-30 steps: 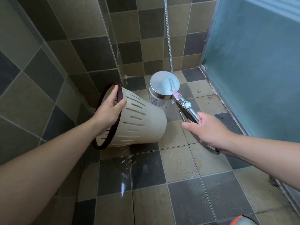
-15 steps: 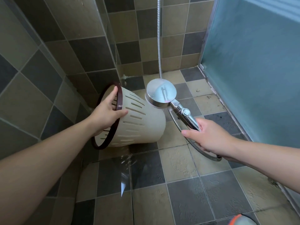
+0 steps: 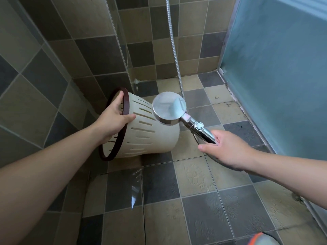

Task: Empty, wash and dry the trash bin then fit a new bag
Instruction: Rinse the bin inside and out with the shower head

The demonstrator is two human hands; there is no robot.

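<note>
Bin (image 3: 150, 133), tipped sideways with its inside hidden, is being gripped at its rim by the left hand (image 3: 113, 119) while the right hand (image 3: 228, 151) is holding the shower head (image 3: 169, 107), now nearer the bin.

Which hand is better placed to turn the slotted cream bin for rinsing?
Left. The left hand grips the dark brown rim of the slotted cream plastic bin, held tilted above the tiled floor; the right hand holds the chrome shower head.

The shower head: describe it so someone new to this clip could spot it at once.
Start at the frosted blue-green panel on the right and follow the ribbed metal hose down the tiled wall. It leads to the shower head, whose handle the right hand grips, beside the cream bin: the only round chrome disc.
</note>
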